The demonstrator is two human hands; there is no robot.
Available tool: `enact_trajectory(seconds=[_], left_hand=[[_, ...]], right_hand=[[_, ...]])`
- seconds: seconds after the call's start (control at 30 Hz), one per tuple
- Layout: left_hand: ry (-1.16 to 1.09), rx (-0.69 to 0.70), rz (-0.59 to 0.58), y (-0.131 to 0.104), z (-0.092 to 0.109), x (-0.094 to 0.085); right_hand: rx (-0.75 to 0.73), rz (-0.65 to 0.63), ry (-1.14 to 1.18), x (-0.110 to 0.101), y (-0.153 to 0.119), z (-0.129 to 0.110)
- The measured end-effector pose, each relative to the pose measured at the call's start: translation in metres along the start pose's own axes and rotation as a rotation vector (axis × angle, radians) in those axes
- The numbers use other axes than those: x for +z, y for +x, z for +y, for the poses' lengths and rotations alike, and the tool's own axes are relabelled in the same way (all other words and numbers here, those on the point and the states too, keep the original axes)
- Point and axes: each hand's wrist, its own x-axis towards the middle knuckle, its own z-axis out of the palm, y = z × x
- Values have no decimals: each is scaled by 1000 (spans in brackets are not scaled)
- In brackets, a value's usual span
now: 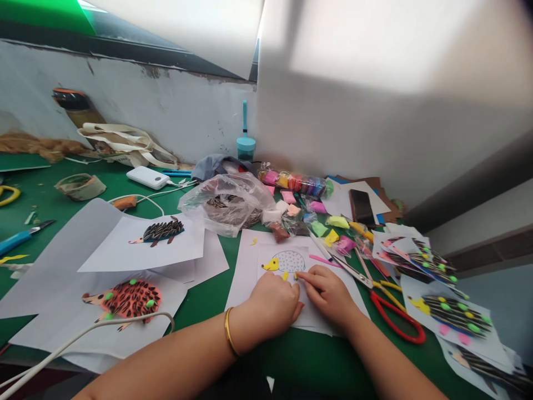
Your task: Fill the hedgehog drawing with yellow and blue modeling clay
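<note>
A hedgehog drawing on white paper (266,328) lies before me. Its outlined body (291,260) has blue marks, and yellow clay covers its head (271,264). Two small yellow clay feet (285,275) show under the body. My left hand (275,303), gold bracelet at the wrist, rests on the sheet just below the feet, fingers curled in; whatever they may hold is hidden. From the right, my right hand (328,291) reaches in with its index finger stretched out, the tip at the rear foot. Its other fingers are loosely bent.
Red-and-yellow-handled scissors (397,316) lie to the right, near finished hedgehog pictures (453,316). Behind the paper are coloured clay packets (318,228) and a plastic bag of seeds (229,205). More hedgehog sheets (125,297) and a white cable (83,339) lie left. A phone (361,206) rests back right.
</note>
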Motion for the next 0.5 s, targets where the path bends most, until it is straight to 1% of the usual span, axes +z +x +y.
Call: enact_trajectory(seconds=[0.2,0.27,0.4,0.5], left_hand=[[-13,-6,11,0,0,1],[-18,-7,15,-1,0,2],[-15,-1,11,0,-1,2],[-6,0,17,0,-1,3]], right_hand=[[-59,-29,-67,1,-1,-2],[-72,-18,-71,1,-1,-2],[-55,44,-5,0,-2,0],[-49,36,1,1,-3,1]])
